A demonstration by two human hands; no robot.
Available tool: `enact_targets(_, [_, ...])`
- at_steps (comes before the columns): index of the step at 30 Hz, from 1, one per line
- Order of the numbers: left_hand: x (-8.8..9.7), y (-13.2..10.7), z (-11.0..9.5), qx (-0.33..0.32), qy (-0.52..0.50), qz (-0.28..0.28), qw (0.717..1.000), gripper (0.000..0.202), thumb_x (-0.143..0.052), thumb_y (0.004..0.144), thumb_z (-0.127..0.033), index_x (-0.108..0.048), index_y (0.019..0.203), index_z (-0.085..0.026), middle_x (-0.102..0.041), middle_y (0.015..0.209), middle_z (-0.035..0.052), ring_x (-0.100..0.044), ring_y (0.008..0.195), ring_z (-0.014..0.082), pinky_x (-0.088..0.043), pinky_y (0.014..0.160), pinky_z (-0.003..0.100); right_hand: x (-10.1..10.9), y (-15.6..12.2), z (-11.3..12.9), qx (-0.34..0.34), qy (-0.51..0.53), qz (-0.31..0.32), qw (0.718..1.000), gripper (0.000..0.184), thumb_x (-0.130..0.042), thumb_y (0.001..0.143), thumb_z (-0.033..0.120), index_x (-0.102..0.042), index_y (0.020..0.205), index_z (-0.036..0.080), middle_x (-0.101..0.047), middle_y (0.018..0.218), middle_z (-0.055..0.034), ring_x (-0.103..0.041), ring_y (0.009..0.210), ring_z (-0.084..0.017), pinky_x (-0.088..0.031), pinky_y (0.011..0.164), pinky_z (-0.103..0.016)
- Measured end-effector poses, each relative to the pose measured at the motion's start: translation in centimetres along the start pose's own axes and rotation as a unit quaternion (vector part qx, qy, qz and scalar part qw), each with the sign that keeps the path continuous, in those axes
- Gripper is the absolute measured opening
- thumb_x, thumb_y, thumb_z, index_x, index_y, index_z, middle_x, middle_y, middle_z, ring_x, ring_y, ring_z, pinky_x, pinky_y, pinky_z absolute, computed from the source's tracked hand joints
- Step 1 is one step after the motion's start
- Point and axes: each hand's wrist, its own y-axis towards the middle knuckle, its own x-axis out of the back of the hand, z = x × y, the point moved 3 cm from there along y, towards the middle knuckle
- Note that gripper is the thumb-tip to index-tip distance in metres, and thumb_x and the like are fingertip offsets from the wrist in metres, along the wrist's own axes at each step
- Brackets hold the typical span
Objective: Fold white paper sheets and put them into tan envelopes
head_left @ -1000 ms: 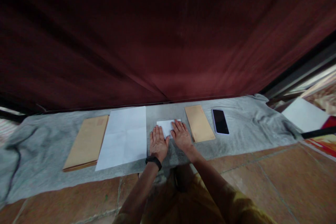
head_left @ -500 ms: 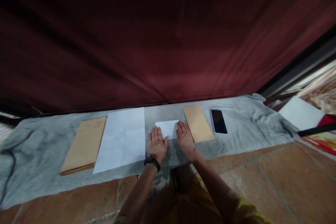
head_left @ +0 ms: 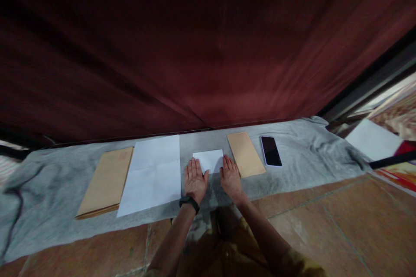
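Note:
A small folded white paper (head_left: 208, 159) lies on a grey cloth (head_left: 302, 156) spread over the floor. My left hand (head_left: 195, 180) rests flat, fingers stretched out, over the paper's near left corner; a black band circles that wrist. My right hand (head_left: 231, 176) lies flat with fingers together at the paper's right edge. Neither hand grips anything.
Left of my hands lie a large white sheet (head_left: 152, 174) and a stack of brown envelopes (head_left: 106, 181). To the right sit another brown envelope (head_left: 245, 153) and a black phone (head_left: 271, 150). A dark red curtain (head_left: 208, 47) hangs behind. Tiled floor (head_left: 341, 220) lies in front.
My right hand has slid back off the top of the folded paper toward its right near edge, uncovering more of the paper. My left hand has hardly moved.

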Motion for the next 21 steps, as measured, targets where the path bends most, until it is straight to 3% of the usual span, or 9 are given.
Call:
enact_targets(5, [-0.2,-0.2,-0.1,0.016,-0.02,-0.028,0.999,0.068,-0.033,0.1,-0.044,-0.028,0.154,-0.003,-0.03,0.16,0.0237,-0.025,0.151,0.0315,-0.026,0.121,0.055,-0.2,1.7,0.2,-0.091,-0.01,0.033,0.995,0.041,-0.045,0.095,0.023,-0.057,0.133,0.011,-0.057,0.137,-0.0208,-0.052,0.124,-0.033,-0.039,0.106,-0.049])
enact_targets(10, [-0.2,-0.3,-0.2,0.014,-0.023,-0.042,0.999,0.066,-0.034,0.101,-0.042,-0.031,0.153,-0.001,-0.028,0.16,0.0258,-0.025,0.151,0.0336,-0.027,0.12,0.055,-0.4,2.8,-0.1,-0.108,0.044,-0.036,0.993,0.032,-0.044,0.092,0.02,-0.064,0.116,0.014,-0.067,0.112,-0.0171,-0.06,0.108,-0.03,-0.047,0.096,-0.043])
enact_targets(16, [-0.1,-0.2,-0.3,0.021,-0.019,-0.026,0.999,0.067,-0.036,0.1,-0.042,-0.031,0.153,0.0,-0.026,0.161,0.0253,-0.023,0.151,0.0328,-0.025,0.122,0.053,-1.1,2.7,-0.8,-0.148,0.114,0.002,0.982,0.036,-0.039,0.096,0.022,-0.059,0.125,0.016,-0.074,0.096,-0.0101,-0.07,0.083,-0.023,-0.053,0.073,-0.03])
enact_targets(21, [0.1,-0.3,-0.2,0.015,-0.015,-0.031,0.999,0.066,-0.034,0.101,-0.044,-0.033,0.152,-0.003,-0.03,0.16,0.0242,-0.026,0.151,0.0329,-0.028,0.121,0.055,-1.1,2.8,-1.5,-0.184,0.183,0.032,0.965,0.039,-0.041,0.093,0.02,-0.062,0.126,0.013,-0.076,0.097,-0.0139,-0.073,0.077,-0.024,-0.056,0.067,-0.031])
